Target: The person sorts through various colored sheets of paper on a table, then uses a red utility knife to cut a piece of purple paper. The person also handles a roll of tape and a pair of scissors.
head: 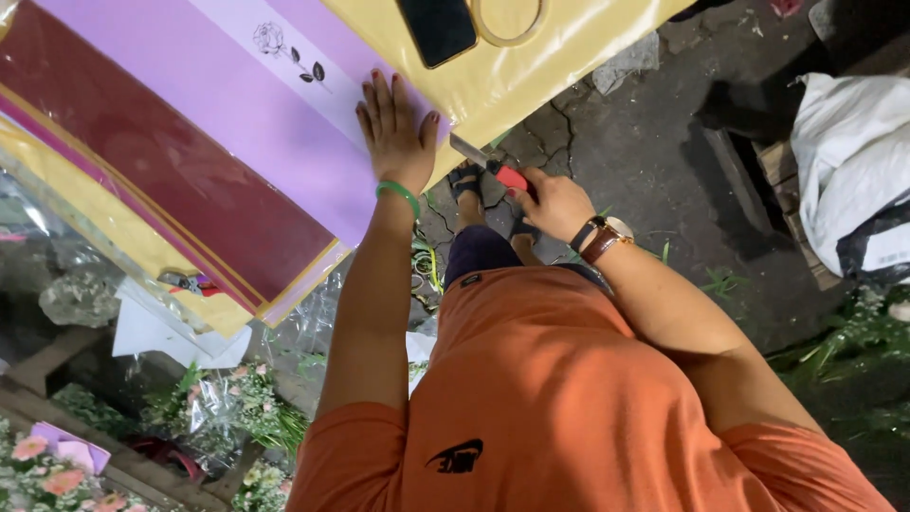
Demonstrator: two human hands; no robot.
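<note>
While my left hand (396,133) lies flat, fingers spread, pinning the purple paper (237,104) at upper centre, my right hand (555,202) grips a red-handled cutter (491,167) at the sheet's edge. I'd keep pressure near the cut. Blade tip hidden behind yellow sheet (531,62).

A table (28,204), hidden under wrapping sheets, fills the upper left of the frame: a purple sheet (237,104) on top, a dark red sheet (161,180) at the left, and yellow sheets (578,43) along the upper middle. A phone (436,28) and a tape ring (507,19) lie on the yellow sheet at the top edge. The cracked floor (645,142) at the right bears green scraps (720,280).
</note>
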